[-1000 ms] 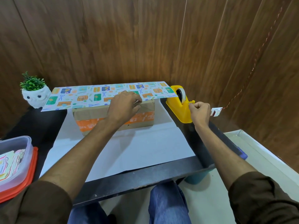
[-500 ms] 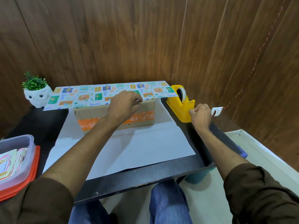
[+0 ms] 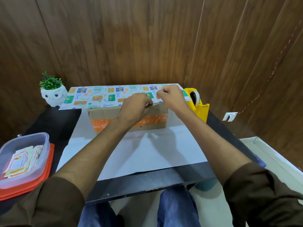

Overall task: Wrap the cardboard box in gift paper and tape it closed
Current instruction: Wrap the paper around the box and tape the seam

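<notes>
The brown cardboard box [image 3: 101, 115] with an orange band lies on the white underside of the gift paper [image 3: 147, 151]. The paper's far part is folded over the box top, its printed side [image 3: 98, 95] facing up. My left hand [image 3: 136, 107] holds the folded paper's edge against the box's top front edge with curled fingers. Just to its right, my right hand [image 3: 172, 97] hovers over the paper with fingertips pinched, apparently on a small clear piece of tape that is hard to make out. The yellow tape dispenser [image 3: 199, 110] stands right of the box.
A white owl planter [image 3: 52, 95] sits at the back left of the black table [image 3: 147, 184]. A clear plastic container [image 3: 24, 154] with cards on an orange lid stands at the left front. Wooden wall panels close the back. A white tray [image 3: 262, 149] lies lower right.
My right hand left the tape dispenser and moved left and up over the paper on the box. My left hand stayed on the paper edge.
</notes>
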